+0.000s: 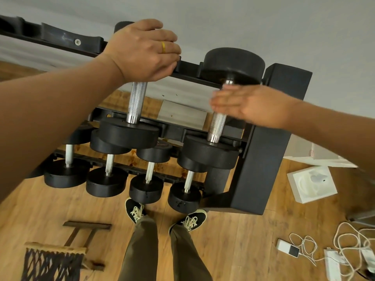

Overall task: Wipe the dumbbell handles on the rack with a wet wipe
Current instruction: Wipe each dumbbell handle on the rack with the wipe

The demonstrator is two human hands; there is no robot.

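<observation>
On the top tier of the black metal dumbbell rack (263,159), the left hand (142,49) curls round the left knurled steel handle (136,102). The blurred right hand (249,104) lies straight-fingered across the right knurled steel handle (217,126). Four smaller black dumbbells (146,179) fill the lower tier.

Head view: both hands are reaching to the top tier of the dumbbell rack (261,159).
Left hand (142,51) is gripping the far end of the left dumbbell handle (136,102), fingers curled round it. Right hand (249,106), blurred, is lying straight-fingered across the right dumbbell handle (218,126); contact unclear. Four smaller dumbbells (146,191) are sitting on the lower tier.
</observation>
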